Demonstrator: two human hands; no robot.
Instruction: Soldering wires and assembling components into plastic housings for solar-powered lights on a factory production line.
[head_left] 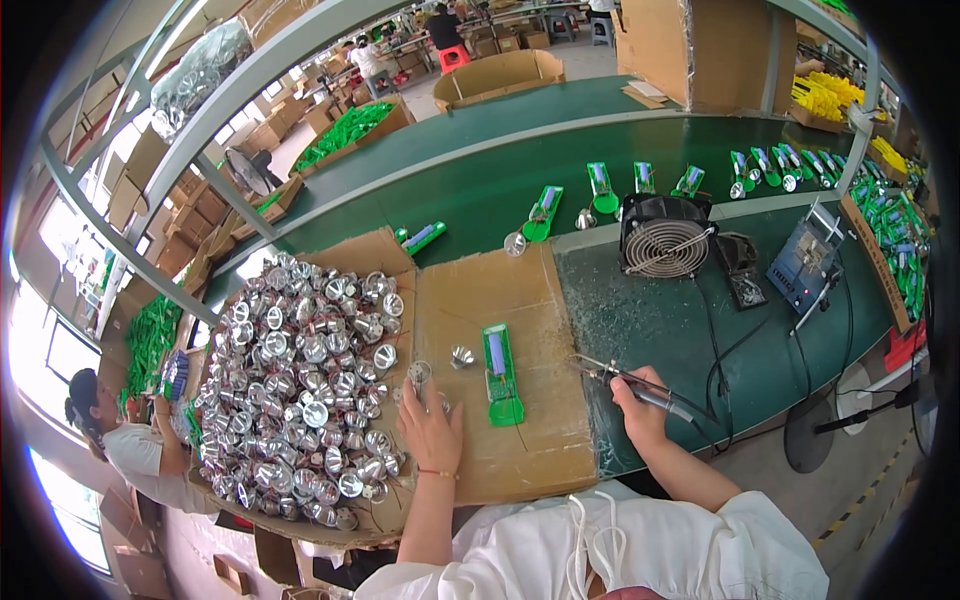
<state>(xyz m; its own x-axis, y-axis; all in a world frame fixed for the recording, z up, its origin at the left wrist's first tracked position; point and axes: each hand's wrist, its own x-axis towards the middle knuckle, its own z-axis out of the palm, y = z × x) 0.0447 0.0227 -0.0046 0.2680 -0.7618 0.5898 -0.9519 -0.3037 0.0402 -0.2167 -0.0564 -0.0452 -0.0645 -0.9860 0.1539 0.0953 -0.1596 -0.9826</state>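
Your left hand [430, 418] pinches one silver reflector [419, 373]; a second reflector [461, 356] and one green circuit board [501, 374] lie just beyond it. Your right hand [638, 405] grips one soldering iron [630, 382].

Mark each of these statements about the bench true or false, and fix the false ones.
1. The right hand holds a soldering iron. True.
2. The left hand rests in the pile of reflectors. False: it is on the cardboard beside the pile, at one reflector.
3. A green board lies on the cardboard between the hands. True.
4. The fan stands on the cardboard. False: it stands on the green mat.
5. The belt carries no parts. False: green boards lie along it.
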